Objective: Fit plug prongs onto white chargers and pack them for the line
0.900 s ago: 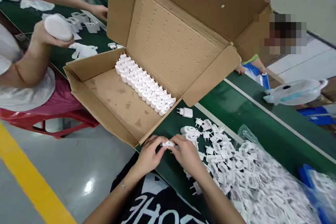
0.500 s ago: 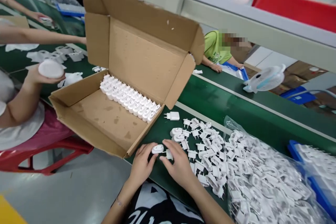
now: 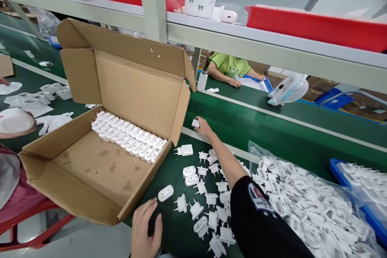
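My right hand [image 3: 204, 127] is stretched out over the green belt, its fingers closed on a small white charger block [image 3: 195, 123]. At the table's near edge my left hand [image 3: 145, 227] rests with thumb and fingers apart, holding nothing. Just beyond its fingertips lies a white oval plug head [image 3: 165, 193]. More white two-pin plug heads [image 3: 211, 199] are scattered to the right. A white charger with pins [image 3: 184, 150] lies beside the box. The open cardboard box [image 3: 145, 187] holds rows of white plugs [image 3: 127, 134] along its back side.
A clear bag [image 3: 314, 205] heaped with plug pieces lies at the right, next to a blue tray [image 3: 370, 217]. A shelf beam [image 3: 272, 50] crosses above the belt. A small fan [image 3: 288, 88] stands across it, near a co-worker in green [image 3: 231, 64]. Another person's hand shows at left.
My right hand has left the near plugs and reached forward to the belt, where it grips a charger block. My left hand has let go of the oval plug head, which lies on the table.
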`<state>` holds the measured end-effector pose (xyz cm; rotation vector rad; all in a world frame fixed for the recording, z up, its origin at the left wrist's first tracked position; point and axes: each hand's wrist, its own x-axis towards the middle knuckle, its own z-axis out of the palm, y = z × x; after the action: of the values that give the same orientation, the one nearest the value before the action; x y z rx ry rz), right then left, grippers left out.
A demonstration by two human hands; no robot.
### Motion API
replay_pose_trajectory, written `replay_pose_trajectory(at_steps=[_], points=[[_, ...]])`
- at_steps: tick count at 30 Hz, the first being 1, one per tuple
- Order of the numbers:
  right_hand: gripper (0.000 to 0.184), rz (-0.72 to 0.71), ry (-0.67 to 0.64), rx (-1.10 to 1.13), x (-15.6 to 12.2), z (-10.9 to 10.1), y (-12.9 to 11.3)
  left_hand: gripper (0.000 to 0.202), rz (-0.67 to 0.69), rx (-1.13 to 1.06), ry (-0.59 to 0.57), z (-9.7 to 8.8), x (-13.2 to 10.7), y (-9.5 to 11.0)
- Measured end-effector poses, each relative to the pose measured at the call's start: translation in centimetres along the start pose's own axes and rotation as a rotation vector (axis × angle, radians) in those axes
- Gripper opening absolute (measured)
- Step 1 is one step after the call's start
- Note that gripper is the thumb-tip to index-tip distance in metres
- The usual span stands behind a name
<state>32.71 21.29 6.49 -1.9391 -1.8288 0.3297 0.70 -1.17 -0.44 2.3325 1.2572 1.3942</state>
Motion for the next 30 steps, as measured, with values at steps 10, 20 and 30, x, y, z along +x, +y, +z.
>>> replay_pose_trajectory(at_steps=[10,20,30], points=[[0.033,-0.126,-0.188,-0.140,-18.1,-7.0,-6.9,0.046,0.091,-0.269,-0.216,-0.6,1.2,2.4],[0.015,-0.201,-0.223,0.011,-29.0,1.7,-11.0,0.023,-0.120,-0.292,-0.488,-1.3,-1.4,1.5],[0.036,-0.223,-0.277,-0.302,-25.9,4.1,-11.7,0.031,-0.190,-0.287,-0.489,-1.6,-2.0,0.3]])
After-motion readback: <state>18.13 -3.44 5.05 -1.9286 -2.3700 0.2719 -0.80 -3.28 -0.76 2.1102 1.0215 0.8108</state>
